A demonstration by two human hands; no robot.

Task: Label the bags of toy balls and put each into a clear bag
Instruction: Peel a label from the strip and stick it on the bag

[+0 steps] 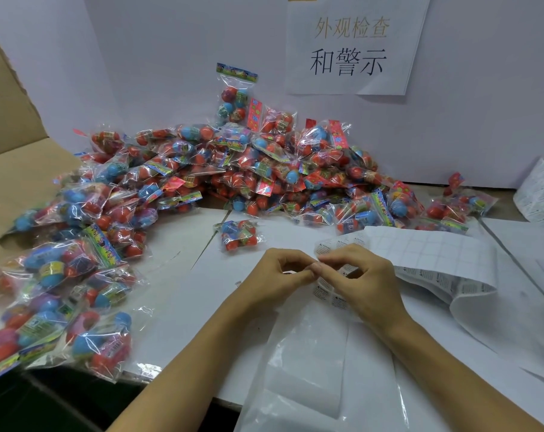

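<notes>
My left hand (281, 272) and my right hand (362, 280) meet fingertip to fingertip over a strip of small printed labels (334, 294), both pinching it. A single bag of toy balls (239, 234) lies just beyond my left hand on the white table (202, 294). A big heap of bags of toy balls (252, 169) fills the back and left. Clear bags (323, 369) lie flat beneath my wrists, at the near edge.
A peeled label backing sheet (432, 254) lies to the right of my hands, with more label sheets (538, 194) at the far right. A cardboard box flap (12, 113) stands at the left. A paper sign (355, 45) hangs on the wall behind.
</notes>
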